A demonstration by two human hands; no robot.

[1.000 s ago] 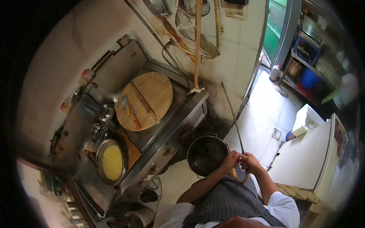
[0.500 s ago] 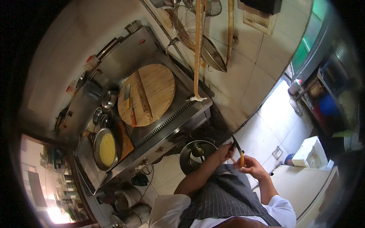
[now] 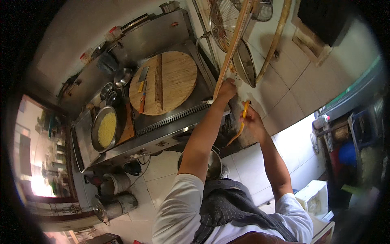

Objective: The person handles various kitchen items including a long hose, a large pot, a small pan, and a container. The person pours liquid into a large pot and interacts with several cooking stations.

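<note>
My left hand (image 3: 226, 89) is raised at the wall, its fingers closed. It is next to the lower end of a long tan hose (image 3: 237, 42); what it grips, if anything, is hidden. Lower and to the right, my right hand (image 3: 252, 119) closes on a curved yellow strip (image 3: 242, 127), strap-like or hose-like, that dangles beneath the fingers. Beside my left hand hangs a round metal pan (image 3: 244, 63), with a wire strainer (image 3: 222, 24) above it.
On the steel counter lies a round wooden board (image 3: 178, 81) with a rolling pin (image 3: 159, 83), a cleaver (image 3: 143, 77) and an orange-handled tool (image 3: 142, 103). A pan of yellow food (image 3: 107, 130) stands at the left. A metal pot (image 3: 215, 164) sits on the floor.
Both hands have risen from waist height toward the wall and moved apart. My left hand has let go of the dark end by the yellow strip; the strip stays in my right hand.
</note>
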